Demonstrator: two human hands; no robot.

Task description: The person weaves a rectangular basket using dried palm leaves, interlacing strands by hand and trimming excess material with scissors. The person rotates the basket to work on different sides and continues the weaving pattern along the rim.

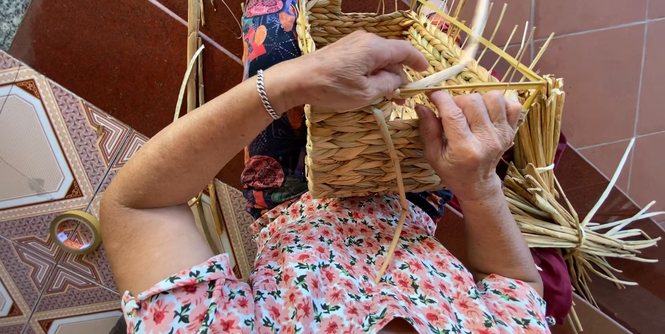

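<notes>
Both hands' fingers point(409, 85) pinched on straw strand point(471, 87)

The basket point(360, 133) rests on her lap, left hand point(353, 71) on its top edge, right hand point(467, 137) against its right side. A loose strand point(396, 195) hangs down its front. A bundle of reeds point(575, 227) lies to its right on the floor point(603, 64). A tape roll point(75, 232) lies on the floor far left.

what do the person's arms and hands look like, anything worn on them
Both arms are bare below short sleeves of a white floral-print top with red and pink flowers. The left hand has a silver beaded bracelet at its wrist. The right hand shows no jewellery.
</notes>
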